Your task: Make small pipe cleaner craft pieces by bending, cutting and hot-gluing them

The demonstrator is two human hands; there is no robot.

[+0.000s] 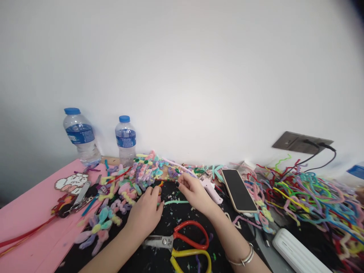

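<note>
My left hand (146, 208) is curled over the black mat, fingers and thumb drawn together. A small orange-red fuzzy piece (161, 184) shows beside its fingertips; what the fingers hold is hidden. To the right, my right hand (193, 191) has its thumb and fingers bent in a pinch, and anything in them is too small to make out. Between the hands lies a mint-green pipe cleaner (176, 202), its ends close to both. Nearer to me, scissors (173, 242) with one red and one yellow handle rest on the mat below my hands.
Two water bottles (126, 138) stand by the wall. Bundled pastel pipe-cleaner pieces (145, 170) lie behind my left hand. Right of my right hand are a pink glue gun (212, 190), a phone (239, 190), a white power strip (298, 252) and tangled pipe cleaners (321, 201). Pink sheets (22, 216) lie left.
</note>
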